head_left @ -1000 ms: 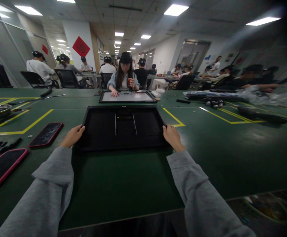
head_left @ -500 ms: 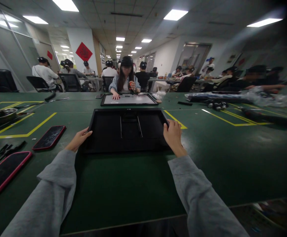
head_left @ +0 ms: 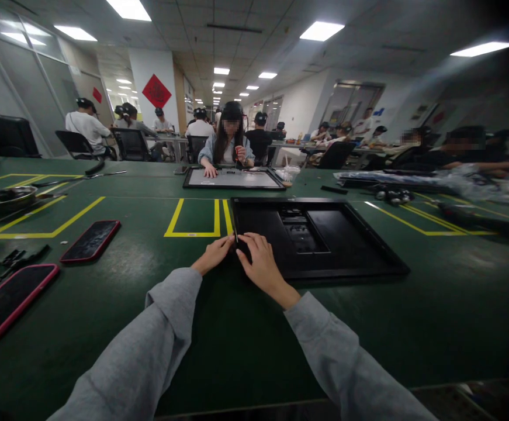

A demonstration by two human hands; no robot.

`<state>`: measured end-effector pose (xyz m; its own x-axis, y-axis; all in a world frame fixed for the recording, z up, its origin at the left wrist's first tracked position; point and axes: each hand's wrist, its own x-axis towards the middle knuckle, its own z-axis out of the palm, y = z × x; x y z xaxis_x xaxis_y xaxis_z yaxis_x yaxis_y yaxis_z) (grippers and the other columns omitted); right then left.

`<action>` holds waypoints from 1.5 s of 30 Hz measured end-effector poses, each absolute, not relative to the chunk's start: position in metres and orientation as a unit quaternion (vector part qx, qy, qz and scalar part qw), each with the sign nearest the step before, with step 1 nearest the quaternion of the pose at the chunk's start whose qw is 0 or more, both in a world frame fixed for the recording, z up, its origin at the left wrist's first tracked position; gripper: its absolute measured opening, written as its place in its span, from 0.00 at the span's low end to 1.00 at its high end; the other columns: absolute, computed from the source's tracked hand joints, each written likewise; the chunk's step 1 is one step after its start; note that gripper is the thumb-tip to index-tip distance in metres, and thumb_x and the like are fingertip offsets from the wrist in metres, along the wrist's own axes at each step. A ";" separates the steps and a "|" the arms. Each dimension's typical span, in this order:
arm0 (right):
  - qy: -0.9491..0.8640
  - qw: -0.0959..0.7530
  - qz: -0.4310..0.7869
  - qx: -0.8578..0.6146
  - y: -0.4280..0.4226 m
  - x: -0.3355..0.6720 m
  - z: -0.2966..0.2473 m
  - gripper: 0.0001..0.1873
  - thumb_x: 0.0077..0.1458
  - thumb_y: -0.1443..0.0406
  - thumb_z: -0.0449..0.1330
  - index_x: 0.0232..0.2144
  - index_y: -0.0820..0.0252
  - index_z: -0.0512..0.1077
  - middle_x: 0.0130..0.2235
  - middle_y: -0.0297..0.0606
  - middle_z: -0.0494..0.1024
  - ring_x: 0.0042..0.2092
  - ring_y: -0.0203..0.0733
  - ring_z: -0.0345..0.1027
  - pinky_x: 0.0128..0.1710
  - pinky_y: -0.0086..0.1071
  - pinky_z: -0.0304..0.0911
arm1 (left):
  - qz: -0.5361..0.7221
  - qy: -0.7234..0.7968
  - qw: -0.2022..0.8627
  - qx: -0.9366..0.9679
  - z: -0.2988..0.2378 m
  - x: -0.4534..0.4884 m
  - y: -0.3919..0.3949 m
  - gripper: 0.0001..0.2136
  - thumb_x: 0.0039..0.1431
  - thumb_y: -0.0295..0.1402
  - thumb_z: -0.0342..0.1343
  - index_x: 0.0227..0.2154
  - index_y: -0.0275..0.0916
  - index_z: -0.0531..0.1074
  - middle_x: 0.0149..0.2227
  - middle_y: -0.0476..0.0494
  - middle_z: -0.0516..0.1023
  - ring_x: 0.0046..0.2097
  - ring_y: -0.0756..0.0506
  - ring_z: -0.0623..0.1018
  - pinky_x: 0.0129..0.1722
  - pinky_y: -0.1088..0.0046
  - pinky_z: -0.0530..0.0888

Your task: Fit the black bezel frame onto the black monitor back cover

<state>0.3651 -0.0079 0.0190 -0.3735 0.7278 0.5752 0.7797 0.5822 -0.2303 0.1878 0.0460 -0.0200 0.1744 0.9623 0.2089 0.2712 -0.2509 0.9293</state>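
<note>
A shallow black monitor back cover lies on the green table in front of me, a rectangular opening in its middle. My left hand has its fingers and thumb closed on the cover's left edge. My right hand reaches over the near left corner, its bent fingers closed on the same edge right beside the left hand. Between the fingertips shows a thin bright line; I cannot tell whether it is the rim or a separate piece.
Two red-cased phones lie at left, near small black parts and a metal bowl. Opposite, a co-worker handles a screen panel. A plastic cup and clear wrapping sit further right.
The monitor cover has shifted right and turned, uncovering yellow table tape. My hands went from its two opposite sides to its left edge, close together.
</note>
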 end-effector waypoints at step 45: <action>-0.568 0.248 -0.118 -0.776 0.055 0.471 0.018 0.24 0.66 0.54 0.39 0.49 0.63 0.67 0.39 0.50 0.76 0.39 0.50 0.71 0.39 0.39 0.60 | 0.459 0.526 0.384 0.605 -0.022 0.089 0.040 0.24 0.58 0.48 0.49 0.47 0.34 0.73 0.40 0.39 0.78 0.33 0.49 0.75 0.34 0.70 0.68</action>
